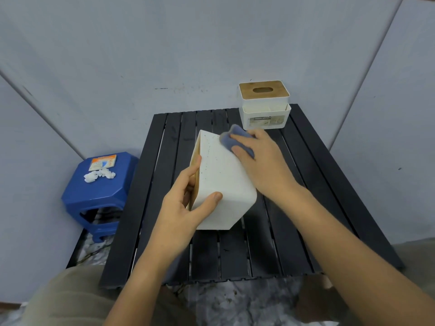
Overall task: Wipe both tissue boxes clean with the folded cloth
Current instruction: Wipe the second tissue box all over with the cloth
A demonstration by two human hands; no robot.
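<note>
Near tissue box (223,182): white, tipped on its side near the middle of the bench (164,184), wooden lid turned to the left, one broad white face turned up; small dark specks scattered over the far part of that face; near end resting on the slats.
Left hand (186,208): curled round the near left end of the tipped box, thumb lying across the upturned white face, fingers wrapped over the wooden lid side.
Right hand (261,165): pressing down on the cloth, fingers curled over it and spread across its top, forearm reaching in from the lower right.
Folded cloth (235,141): blue-grey, bunched under the right fingers, lying on the far right corner of the upturned face, partly overhanging the box edge.
Far tissue box (264,104): white, upright at the far right corner of the bench, well apart from the hands; wooden lid on top with an oval slot; lower front tray carrying a printed label, lettering too blurred to read in full.
Bench: black, slatted, narrow gaps between slats.
Stool (98,196): blue plastic, left of the bench, just beside its edge.
On the stool: small orange and white packet (103,162), with crumpled white tissue (98,176) touching its near side.
Surroundings: pale grey wall panels behind; marbled floor below the bench.
</note>
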